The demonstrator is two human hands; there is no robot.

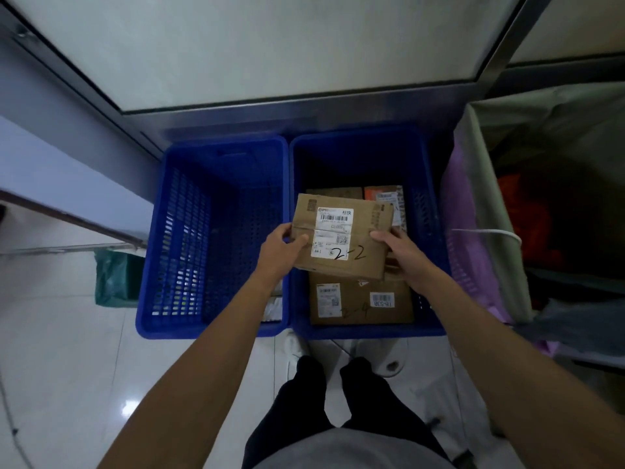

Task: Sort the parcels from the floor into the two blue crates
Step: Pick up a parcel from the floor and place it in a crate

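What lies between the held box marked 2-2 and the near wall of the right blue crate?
In the head view, another cardboard parcel, marked 2-4, lies there inside the right crate, partly covered by the held box.

Not much is legible from where I'm standing, tbh. The cardboard box (pixel 351 265) in the middle of the frame has a white shipping label (pixel 333 235). It has "标快" printed top right, a tiny "A4-1" in the bottom left corner, and "2-2" scrawled along the bottom in black marker. Just below it, the lower box (pixel 358 282) in the right crate (pixel 372 331) has a faint marker "2-4". Its small barcode sticker (pixel 382 299) reads something like "IF-538". All the other print is too small or blurry.
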